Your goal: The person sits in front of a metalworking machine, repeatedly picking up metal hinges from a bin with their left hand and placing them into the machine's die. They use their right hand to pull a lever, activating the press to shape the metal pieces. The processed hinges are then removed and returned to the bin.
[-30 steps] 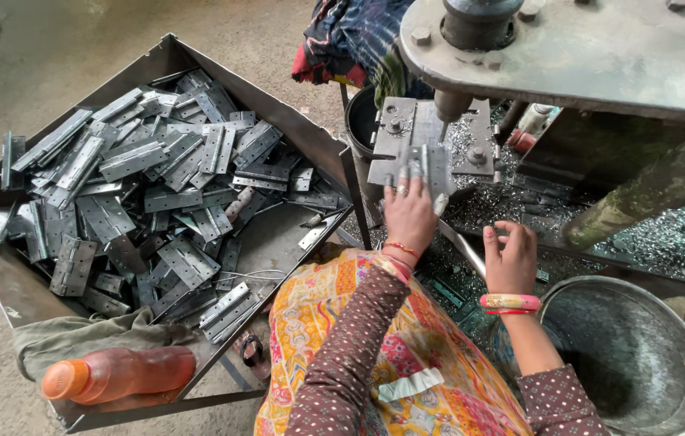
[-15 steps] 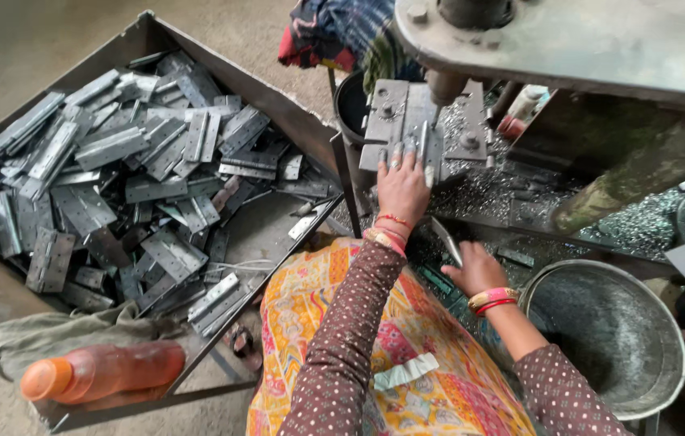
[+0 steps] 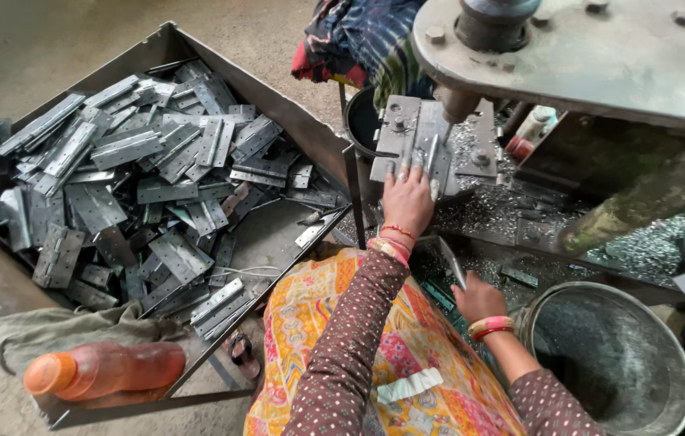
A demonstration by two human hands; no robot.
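Place: a small metal workshop, where I sit low beside my machine.
Machine: a heavy steel press (image 3: 576,48) stands over a bolted jig plate (image 3: 407,133).
Stock: a big sheet-metal tray (image 3: 278,105) is heaped with grey stamped hinges (image 3: 124,153).
Waste: metal shavings (image 3: 504,206) are strewn around the jig.
Floor: bare concrete floor (image 3: 52,40), with a battered metal bucket (image 3: 613,355) at my side.

Metal tray (image 3: 294,121) heaped with grey hinges (image 3: 140,178), orange bottle (image 3: 104,370).
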